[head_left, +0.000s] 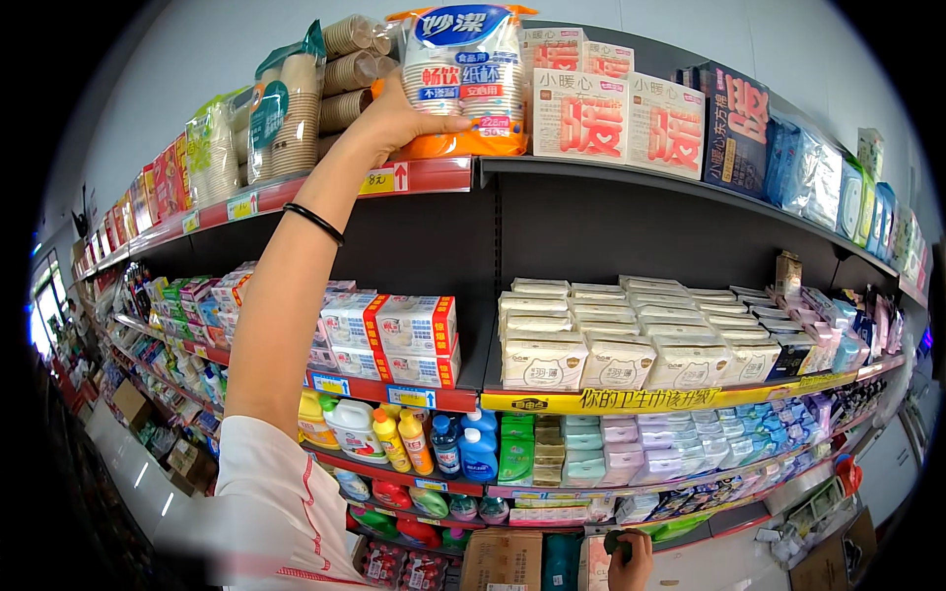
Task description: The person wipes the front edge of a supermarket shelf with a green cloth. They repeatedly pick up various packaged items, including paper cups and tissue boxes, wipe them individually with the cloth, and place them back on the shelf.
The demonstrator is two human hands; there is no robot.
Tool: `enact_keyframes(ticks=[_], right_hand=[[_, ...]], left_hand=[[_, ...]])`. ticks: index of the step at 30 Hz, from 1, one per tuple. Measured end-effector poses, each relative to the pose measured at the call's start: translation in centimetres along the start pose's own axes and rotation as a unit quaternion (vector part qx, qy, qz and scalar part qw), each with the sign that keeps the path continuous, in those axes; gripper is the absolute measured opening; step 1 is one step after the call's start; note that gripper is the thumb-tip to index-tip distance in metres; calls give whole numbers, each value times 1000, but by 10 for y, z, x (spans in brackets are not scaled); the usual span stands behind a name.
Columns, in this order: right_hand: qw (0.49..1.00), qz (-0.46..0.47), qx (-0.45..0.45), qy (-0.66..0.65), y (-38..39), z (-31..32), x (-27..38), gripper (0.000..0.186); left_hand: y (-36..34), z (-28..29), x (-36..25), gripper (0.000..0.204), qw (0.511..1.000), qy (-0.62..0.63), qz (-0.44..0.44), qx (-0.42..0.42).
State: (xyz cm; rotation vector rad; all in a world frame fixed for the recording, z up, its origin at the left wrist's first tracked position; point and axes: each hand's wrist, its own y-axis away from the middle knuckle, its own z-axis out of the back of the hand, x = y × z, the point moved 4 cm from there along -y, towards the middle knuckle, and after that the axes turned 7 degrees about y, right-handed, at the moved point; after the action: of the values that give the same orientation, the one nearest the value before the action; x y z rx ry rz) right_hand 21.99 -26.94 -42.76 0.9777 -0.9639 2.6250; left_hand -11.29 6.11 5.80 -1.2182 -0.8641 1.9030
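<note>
At twelve o'clock, on the front of the top shelf [434, 177], a plastic-wrapped pack of white paper cups [463, 74] stands nearly upright, its wrapper orange at the top and base. The left hand [399, 116] grasps it at its eight o'clock corner, the thumb laid across the lower front and the other fingers partly hidden round the side; whether the pack's base bears on the shelf I cannot tell. A thin black band [313, 225] circles that wrist. At the pack's nine o'clock lie stacks of brown paper cups [349, 74], and toward ten from the centre stands a bagged brown cup pack with a teal label [286, 113]. At one o'clock are white boxes with pink-red print [581, 116], and at two a dark navy box [734, 128].

Down at five o'clock, the right hand [631, 563] is closed round a small dark object [617, 545], too indistinct to identify. Cream soft packs [626, 360] fill the shelf toward four; detergent bottles [394, 438] stand at seven, and a cardboard carton [503, 559] sits at six
</note>
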Motion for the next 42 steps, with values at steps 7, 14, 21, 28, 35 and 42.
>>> enact_keyframes(ticks=[7,14,21,28,35,42], right_hand=[[999,30,15,-15,-10,-11,16,23],[999,32,34,-9,-7,-19,18,24],[999,47,4,7,-3,-12,20,23],[999,27,24,7,1,-25,38,22],[999,41,33,-14,9,-51,62,24],[999,32,34,-11,19,-66,76,26]], left_hand=[[7,-16,-17,75,999,36,5,16],[9,-10,-13,76,989,-146,37,-2],[36,50,-10,80,939,-238,-96,-229],[60,158,47,83,833,-425,-6,-354],[43,269,124,100,909,-256,107,-310],[34,276,142,94,960,18,190,-205]])
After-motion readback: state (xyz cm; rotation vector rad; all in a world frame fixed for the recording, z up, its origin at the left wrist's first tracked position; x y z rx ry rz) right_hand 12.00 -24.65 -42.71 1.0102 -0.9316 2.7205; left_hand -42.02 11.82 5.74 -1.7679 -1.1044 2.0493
